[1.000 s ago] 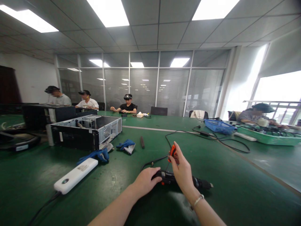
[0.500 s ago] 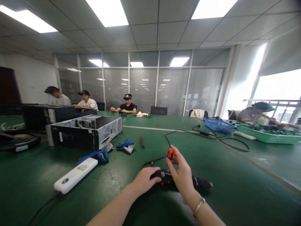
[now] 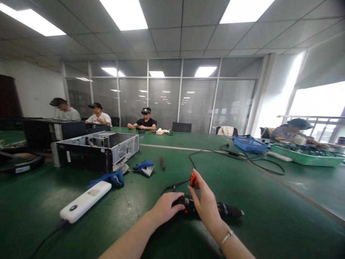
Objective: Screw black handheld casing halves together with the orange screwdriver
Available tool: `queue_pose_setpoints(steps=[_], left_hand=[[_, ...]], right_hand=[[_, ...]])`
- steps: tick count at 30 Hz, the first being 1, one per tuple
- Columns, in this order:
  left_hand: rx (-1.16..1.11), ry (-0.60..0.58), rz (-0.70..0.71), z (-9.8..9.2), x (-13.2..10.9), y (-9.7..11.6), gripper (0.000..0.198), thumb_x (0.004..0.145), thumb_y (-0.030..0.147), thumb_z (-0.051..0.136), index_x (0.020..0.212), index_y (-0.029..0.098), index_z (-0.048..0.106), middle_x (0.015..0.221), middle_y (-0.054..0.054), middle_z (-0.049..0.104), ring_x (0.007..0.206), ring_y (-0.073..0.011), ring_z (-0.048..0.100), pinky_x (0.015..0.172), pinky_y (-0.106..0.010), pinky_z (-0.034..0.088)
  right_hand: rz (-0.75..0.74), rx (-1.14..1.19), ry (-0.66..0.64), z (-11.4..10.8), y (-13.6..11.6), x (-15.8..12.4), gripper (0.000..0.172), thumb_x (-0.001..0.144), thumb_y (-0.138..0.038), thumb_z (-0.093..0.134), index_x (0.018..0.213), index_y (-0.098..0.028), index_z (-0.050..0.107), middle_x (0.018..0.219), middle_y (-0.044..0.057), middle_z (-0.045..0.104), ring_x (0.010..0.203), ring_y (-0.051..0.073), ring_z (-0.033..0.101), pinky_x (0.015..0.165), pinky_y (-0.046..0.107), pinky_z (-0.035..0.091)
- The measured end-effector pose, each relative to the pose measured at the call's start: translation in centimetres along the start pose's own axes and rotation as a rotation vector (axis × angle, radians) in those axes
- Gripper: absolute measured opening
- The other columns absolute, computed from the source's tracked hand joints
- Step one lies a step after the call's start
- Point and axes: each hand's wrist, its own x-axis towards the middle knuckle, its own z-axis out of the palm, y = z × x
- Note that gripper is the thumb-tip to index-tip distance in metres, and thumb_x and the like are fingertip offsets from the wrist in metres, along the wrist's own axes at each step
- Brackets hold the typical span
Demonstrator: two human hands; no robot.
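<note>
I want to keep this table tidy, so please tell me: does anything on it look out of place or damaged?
Nothing looks spilled or broken, though the left hand and right hand partly hide the black tool. Slightly untidy: blue gloves lie crumpled near the open computer case, and a black cable winds loosely across the table.

The left forearm [image 3: 134, 235] and right forearm [image 3: 234, 242] slant up from the bottom edge; left hand [image 3: 166, 208] curled at lower centre, right hand [image 3: 206, 203] beside it, pinching higher.

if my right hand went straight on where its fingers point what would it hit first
Beyond the orange handle it holds, your right hand would probably meet the black cable, though it might pass above it; depth is unclear.
</note>
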Motion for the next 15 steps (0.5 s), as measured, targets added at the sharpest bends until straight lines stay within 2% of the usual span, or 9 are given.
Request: queue_pose_setpoints(steps=[6, 10, 15], left_hand=[[0.019, -0.011, -0.004, 0.04, -0.02, -0.22, 0.037, 0.086, 0.034, 0.062, 0.121, 0.023, 0.059, 0.112, -0.004, 0.067, 0.102, -0.0229, 0.061, 0.09, -0.029, 0.043], [0.013, -0.013, 0.004, -0.01, -0.07, -0.17, 0.038, 0.084, 0.032, 0.064, 0.121, 0.024, 0.06, 0.111, -0.003, 0.068, 0.102, -0.0226, 0.061, 0.09, -0.028, 0.043], [0.011, -0.01, -0.001, 0.04, -0.11, -0.01, 0.034, 0.085, 0.031, 0.064, 0.118, 0.023, 0.061, 0.11, -0.003, 0.068, 0.101, -0.022, 0.061, 0.089, -0.028, 0.044]], right_hand=[[-0.03, 0.03, 0.046, 0.35, 0.56, -0.59, 0.053, 0.094, -0.025, 0.043, 0.145, -0.023, 0.029, 0.111, 0.01, 0.063, 0.091, 0.019, 0.064, 0.083, 0.036, 0.054], [0.007, 0.038, 0.124, 0.54, 0.81, -0.79, 0.054, 0.093, -0.03, 0.046, 0.144, -0.022, 0.031, 0.108, 0.01, 0.065, 0.091, 0.021, 0.066, 0.084, 0.037, 0.055], [0.123, 0.098, 0.063, 0.59, 0.62, -0.5, 0.055, 0.096, -0.026, 0.037, 0.148, -0.021, 0.022, 0.115, 0.011, 0.064, 0.099, 0.02, 0.066, 0.088, 0.038, 0.054]])
